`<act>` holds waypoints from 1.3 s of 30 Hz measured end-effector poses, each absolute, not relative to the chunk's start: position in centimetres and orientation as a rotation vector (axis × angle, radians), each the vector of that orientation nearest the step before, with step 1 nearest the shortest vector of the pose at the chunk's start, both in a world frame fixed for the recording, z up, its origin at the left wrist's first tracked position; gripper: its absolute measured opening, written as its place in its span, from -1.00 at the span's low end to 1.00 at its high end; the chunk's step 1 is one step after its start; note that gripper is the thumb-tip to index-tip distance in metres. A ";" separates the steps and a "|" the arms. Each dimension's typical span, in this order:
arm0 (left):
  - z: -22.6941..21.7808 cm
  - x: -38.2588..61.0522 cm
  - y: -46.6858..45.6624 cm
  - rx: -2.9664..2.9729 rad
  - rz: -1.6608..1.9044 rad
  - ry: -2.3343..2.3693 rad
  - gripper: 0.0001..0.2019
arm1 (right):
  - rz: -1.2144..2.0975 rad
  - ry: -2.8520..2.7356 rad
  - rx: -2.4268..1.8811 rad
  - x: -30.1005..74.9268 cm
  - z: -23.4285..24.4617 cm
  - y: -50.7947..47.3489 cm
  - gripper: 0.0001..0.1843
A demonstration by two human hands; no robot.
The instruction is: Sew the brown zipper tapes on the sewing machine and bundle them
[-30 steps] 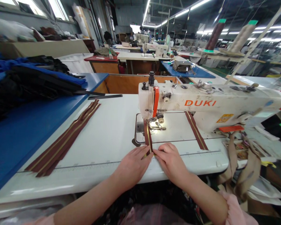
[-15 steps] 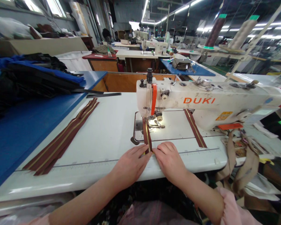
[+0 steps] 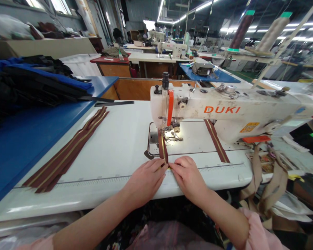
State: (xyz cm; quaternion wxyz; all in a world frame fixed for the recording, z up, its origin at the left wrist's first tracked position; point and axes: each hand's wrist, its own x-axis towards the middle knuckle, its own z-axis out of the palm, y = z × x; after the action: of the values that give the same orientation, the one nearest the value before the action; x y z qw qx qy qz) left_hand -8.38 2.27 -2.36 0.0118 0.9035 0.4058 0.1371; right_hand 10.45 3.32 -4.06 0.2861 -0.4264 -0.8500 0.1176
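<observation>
A brown zipper (image 3: 162,147) with gold teeth runs from under the presser foot of the white sewing machine (image 3: 193,104) toward me. Its near end lies between my two hands. My left hand (image 3: 146,180) pinches the left side of that end, fingers bent together. On the other side my right hand (image 3: 190,177) has thumb and fingertips closed at the zipper's right edge. My fingers cover the very end of it. A lamp lights the metal plate and guide (image 3: 173,135) beside the needle.
Several brown zippers (image 3: 70,149) lie on the white table at left, and another zipper strip (image 3: 217,140) is under the machine arm. Black and blue fabric (image 3: 41,81) is piled on a blue table. At right hang beige straps (image 3: 255,173) near a parts tray. Thread cones (image 3: 241,33) stand behind.
The zipper has slid slightly forward toward the needle, so less of it shows between my hands. My hands stay nearly in place, and the view has shifted a little.
</observation>
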 end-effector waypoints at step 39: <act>-1.8 -8.5 2.7 2.684 0.396 1.235 -0.66 | -0.097 -2.698 -0.893 11.2 -3.0 3.8 -0.75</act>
State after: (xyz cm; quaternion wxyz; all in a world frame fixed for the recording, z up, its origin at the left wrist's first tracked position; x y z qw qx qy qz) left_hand -8.49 2.75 -1.81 0.0800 0.8975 0.4129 0.1324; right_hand 11.22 3.77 -3.01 0.1482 -0.3106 -0.9383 -0.0339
